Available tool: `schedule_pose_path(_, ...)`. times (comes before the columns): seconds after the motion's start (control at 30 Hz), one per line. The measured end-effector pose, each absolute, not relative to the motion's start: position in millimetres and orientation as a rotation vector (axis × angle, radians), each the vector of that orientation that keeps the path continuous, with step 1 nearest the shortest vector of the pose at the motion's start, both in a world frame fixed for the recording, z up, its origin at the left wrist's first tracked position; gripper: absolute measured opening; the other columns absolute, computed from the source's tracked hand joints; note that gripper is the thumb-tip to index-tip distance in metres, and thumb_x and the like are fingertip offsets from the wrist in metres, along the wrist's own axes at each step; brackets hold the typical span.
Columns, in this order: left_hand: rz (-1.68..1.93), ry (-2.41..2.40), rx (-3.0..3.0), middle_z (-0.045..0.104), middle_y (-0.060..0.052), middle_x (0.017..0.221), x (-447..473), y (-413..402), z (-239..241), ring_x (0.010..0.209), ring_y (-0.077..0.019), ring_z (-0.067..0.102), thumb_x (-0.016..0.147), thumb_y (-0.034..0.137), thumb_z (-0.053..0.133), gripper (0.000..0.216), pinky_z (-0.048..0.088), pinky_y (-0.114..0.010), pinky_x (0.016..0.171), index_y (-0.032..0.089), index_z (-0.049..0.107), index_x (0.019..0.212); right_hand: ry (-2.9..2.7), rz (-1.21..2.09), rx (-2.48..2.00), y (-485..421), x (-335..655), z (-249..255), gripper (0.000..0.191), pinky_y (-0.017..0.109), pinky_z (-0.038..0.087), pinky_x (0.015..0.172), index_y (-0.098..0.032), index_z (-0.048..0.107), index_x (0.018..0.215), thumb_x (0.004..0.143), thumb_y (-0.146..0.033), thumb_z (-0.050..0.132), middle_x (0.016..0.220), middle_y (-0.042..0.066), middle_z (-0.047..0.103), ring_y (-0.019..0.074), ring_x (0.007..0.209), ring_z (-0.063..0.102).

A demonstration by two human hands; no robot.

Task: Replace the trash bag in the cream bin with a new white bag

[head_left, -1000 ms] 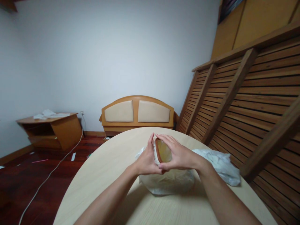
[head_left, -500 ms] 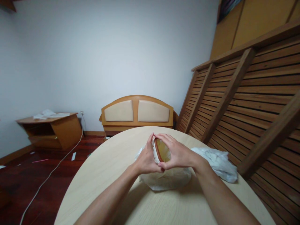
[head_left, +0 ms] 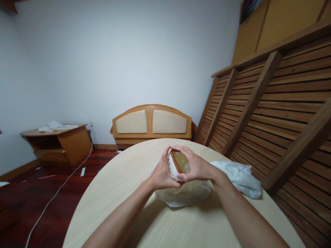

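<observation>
Both my hands hold one small container [head_left: 181, 163] above the round table [head_left: 124, 193]. It has a brown rim, a clear amber lid and a white body. My left hand [head_left: 162, 172] cups the white body from the left. My right hand [head_left: 198, 167] wraps round the lidded end from the right, fingertips meeting the left thumb over the top. Under the hands lies a crumpled white plastic bag [head_left: 183, 193].
More white plastic [head_left: 238, 177] spreads to the right on the table. A slatted wooden bed frame [head_left: 274, 113] leans along the right wall. A padded headboard [head_left: 151, 124] stands against the far wall, a low wooden cabinet [head_left: 59, 143] at the left, a cable [head_left: 59, 189] on the floor.
The container has turned a little in my hands, its lid now tilted more toward the right hand. Both hands stay closed on it at the same place.
</observation>
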State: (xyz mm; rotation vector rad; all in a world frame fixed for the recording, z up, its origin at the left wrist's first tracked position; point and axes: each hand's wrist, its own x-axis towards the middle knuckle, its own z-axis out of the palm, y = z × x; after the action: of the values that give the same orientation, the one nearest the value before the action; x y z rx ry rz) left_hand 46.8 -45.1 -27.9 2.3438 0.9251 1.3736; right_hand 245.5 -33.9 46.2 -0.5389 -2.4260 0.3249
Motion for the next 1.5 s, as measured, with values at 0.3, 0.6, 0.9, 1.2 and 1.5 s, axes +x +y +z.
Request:
schedule_pose_path(0.3, 1.339, 0.990, 2.280, 0.030, -0.022, 0.154, 40, -42, -31, 0.138, -0.0415, 0.042, 0.052, 0.034, 0.091, 0.144, 0.035, -0.059, 0.115, 0.021, -0.008, 0.156, -2.112, 0.432, -0.442, -23, 258, 45, 0.085, 0.049, 0.032, 0.118, -0.021, 0.042, 0.146, 0.072, -0.046, 0.076, 0.148, 0.014, 0.047, 0.0324, 0.138, 0.044)
schedule_pose_path(0.6, 1.487, 0.991, 1.915, 0.046, -0.020, 0.142, 25, -18, -41, 0.135, -0.0332, 0.048, 0.068, 0.040, 0.084, 0.128, 0.029, -0.053, 0.120, 0.015, -0.009, 0.153, -2.372, 0.682, -0.517, -56, 267, 75, 0.085, 0.047, 0.035, 0.117, -0.022, 0.046, 0.145, 0.073, -0.052, 0.078, 0.148, 0.013, 0.049, 0.0318, 0.136, 0.048)
schedule_pose_path(0.9, 1.414, 1.206, 1.799, 0.009, -0.028, 0.163, 3, -2, -47, 0.154, -0.0366, 0.016, 0.064, 0.050, 0.087, 0.137, 0.012, -0.059, 0.124, 0.021, -0.014, 0.152, -3.056, 0.635, -0.831, -113, 187, 21, 0.089, 0.050, 0.050, 0.098, -0.021, 0.060, 0.134, 0.059, -0.064, 0.081, 0.130, 0.015, 0.063, 0.0378, 0.115, 0.061)
schedule_pose_path(1.2, 1.469, 1.283, 1.878, 0.015, -0.026, 0.162, -8, -9, -16, 0.150, -0.0388, 0.026, 0.077, 0.054, 0.077, 0.108, 0.026, -0.059, 0.119, 0.022, 0.009, 0.154, -3.267, 0.503, -0.651, -117, 160, -9, 0.074, 0.045, 0.052, 0.088, -0.018, 0.066, 0.122, 0.064, -0.062, 0.080, 0.120, 0.015, 0.066, 0.0354, 0.104, 0.065)
schedule_pose_path(1.5, 1.433, 1.282, 1.987, 0.031, -0.023, 0.157, -9, -12, -15, 0.145, -0.0336, 0.036, 0.084, 0.045, 0.070, 0.084, 0.033, -0.056, 0.116, 0.020, 0.024, 0.149, -3.056, 0.170, -1.100, -86, 175, -11, 0.045, 0.049, 0.050, 0.096, -0.003, 0.073, 0.112, 0.087, -0.040, 0.066, 0.121, 0.026, 0.066, 0.0404, 0.116, 0.060)
